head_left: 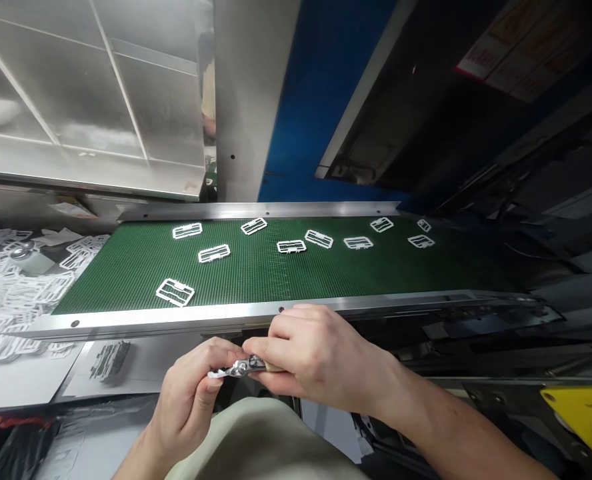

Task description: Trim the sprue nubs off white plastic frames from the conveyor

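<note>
Both my hands meet below the near rail of a green conveyor belt point(256, 267). My left hand point(191, 393) is closed, pinching a small white plastic part point(219, 374). My right hand point(311, 357) is closed round a small metal cutter point(249, 365) whose jaws meet that part. Several white rectangular plastic frames lie scattered on the belt, the nearest one point(175, 292) at the front left, others point(291, 246) further back.
A heap of white plastic frames point(6, 293) lies off the belt's left end. A steel rail point(226, 319) borders the belt's near side. A dark part point(109, 360) rests on a sheet below left. Steel panels and a blue machine wall point(321, 100) stand behind; something yellow point(586, 413) sits at lower right.
</note>
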`<state>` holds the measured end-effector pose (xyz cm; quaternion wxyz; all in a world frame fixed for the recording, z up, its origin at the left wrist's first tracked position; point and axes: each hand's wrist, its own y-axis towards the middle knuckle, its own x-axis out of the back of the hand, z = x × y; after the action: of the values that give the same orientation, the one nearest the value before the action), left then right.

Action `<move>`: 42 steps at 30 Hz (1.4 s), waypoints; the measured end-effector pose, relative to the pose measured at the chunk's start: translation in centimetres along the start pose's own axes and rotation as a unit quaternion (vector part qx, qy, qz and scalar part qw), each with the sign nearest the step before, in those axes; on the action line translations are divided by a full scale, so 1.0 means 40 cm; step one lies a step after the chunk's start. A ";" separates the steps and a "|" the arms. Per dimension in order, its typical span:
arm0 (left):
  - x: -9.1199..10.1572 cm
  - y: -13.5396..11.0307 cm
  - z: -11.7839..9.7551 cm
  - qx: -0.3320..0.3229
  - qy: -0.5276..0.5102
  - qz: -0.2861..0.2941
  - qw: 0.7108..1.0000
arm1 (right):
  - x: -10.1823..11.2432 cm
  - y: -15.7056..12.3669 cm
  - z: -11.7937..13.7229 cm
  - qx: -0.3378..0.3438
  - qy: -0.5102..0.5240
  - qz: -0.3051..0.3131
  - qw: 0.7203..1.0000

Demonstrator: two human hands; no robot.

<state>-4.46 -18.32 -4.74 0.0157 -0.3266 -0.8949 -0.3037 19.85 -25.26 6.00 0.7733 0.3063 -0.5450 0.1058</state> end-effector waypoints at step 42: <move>0.007 -0.021 -0.002 -0.011 0.013 -0.037 0.999 | 0.031 0.008 0.037 -0.008 -0.087 0.002 0.996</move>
<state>-5.22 -18.71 -5.05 0.0129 -0.2892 -0.9029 -0.3179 18.99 -26.09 7.55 0.7251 0.3069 -0.6119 0.0753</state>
